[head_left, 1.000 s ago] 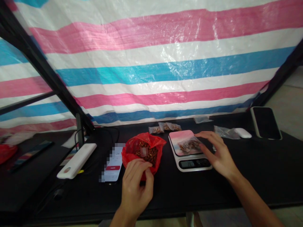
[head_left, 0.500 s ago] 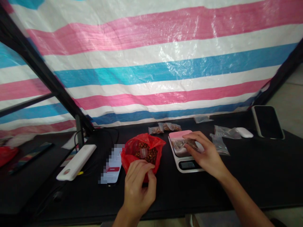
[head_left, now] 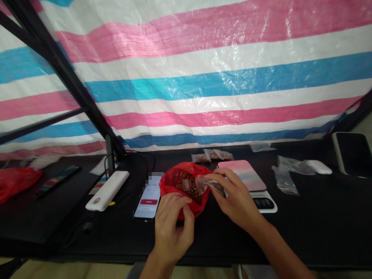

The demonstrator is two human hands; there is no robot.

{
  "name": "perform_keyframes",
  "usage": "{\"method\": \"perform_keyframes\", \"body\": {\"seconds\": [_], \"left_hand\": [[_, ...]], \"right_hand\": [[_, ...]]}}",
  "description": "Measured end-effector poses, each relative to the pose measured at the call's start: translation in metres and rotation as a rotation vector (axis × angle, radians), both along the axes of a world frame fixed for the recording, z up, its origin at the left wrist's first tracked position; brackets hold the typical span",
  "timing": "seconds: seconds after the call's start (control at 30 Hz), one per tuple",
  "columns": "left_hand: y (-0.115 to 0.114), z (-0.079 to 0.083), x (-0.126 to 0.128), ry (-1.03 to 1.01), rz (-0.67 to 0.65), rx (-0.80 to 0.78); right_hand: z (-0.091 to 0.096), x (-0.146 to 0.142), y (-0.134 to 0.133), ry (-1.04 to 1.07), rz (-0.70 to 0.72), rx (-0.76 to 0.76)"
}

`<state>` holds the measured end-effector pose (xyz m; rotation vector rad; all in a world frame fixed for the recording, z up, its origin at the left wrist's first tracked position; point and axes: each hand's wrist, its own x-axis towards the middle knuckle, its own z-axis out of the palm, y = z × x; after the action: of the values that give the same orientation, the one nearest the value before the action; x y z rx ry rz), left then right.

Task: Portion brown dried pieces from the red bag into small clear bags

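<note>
Nearest the camera, the left hand (head_left: 171, 228) rests on the black table (head_left: 319, 228), its thumb and fingers pressed together on the near rim of the red bag (head_left: 174, 185), pinching the plastic. The red bag sits open just beyond it, filled with brown, nut-like pieces. The right hand (head_left: 236, 199) reaches in from the right, its fingers closed around a small clear pouch (head_left: 207, 183) that holds a few brown pieces; the pouch hangs over the right edge of the red bag's mouth, just left of the scale (head_left: 247, 176). The scale's pink platform is bare, and its display is partly hidden by the right hand. Left of the red bag lies a phone (head_left: 148, 201) with a lit screen, and farther left a white power bank (head_left: 107, 190). To the right of the scale lie empty clear bags (head_left: 285, 180), a white mouse (head_left: 319, 167) and a dark device (head_left: 353, 153). Behind the scale, three filled pouches (head_left: 212, 155) lie in a row near the table's far edge. A striped tarp (head_left: 203, 77) in pink, white and blue hangs behind everything.
</note>
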<state>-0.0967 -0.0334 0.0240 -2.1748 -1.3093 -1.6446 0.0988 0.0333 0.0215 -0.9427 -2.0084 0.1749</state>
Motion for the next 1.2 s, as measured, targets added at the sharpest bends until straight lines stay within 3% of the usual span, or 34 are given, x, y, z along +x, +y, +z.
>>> {"method": "perform_keyframes", "body": {"seconds": [0.13, 0.3, 0.47, 0.7, 0.83, 0.93, 1.2], "left_hand": [[-0.003, 0.002, -0.004, -0.011, 0.004, 0.007], [-0.003, 0.000, -0.004, -0.014, -0.001, 0.007], [-0.001, -0.001, -0.003, -0.018, -0.005, -0.002], [-0.002, -0.004, -0.002, -0.003, -0.005, 0.004], [-0.001, -0.006, -0.001, 0.020, -0.003, 0.011], [-0.001, -0.007, -0.001, 0.031, 0.007, 0.012], [0.000, -0.011, 0.004, 0.058, 0.008, 0.037]], "right_hand": [[0.001, 0.001, 0.001, 0.010, 0.003, -0.031], [0.005, 0.000, 0.002, 0.174, -0.031, -0.092], [0.008, 0.030, 0.015, 0.287, -0.178, -0.025], [-0.018, 0.079, 0.035, 0.079, -0.474, -0.083], [-0.019, 0.078, 0.025, -0.056, -0.457, -0.091], [-0.011, 0.083, 0.018, 0.017, -0.443, -0.040], [-0.003, 0.115, 0.023, 0.356, -0.603, 0.079]]}}
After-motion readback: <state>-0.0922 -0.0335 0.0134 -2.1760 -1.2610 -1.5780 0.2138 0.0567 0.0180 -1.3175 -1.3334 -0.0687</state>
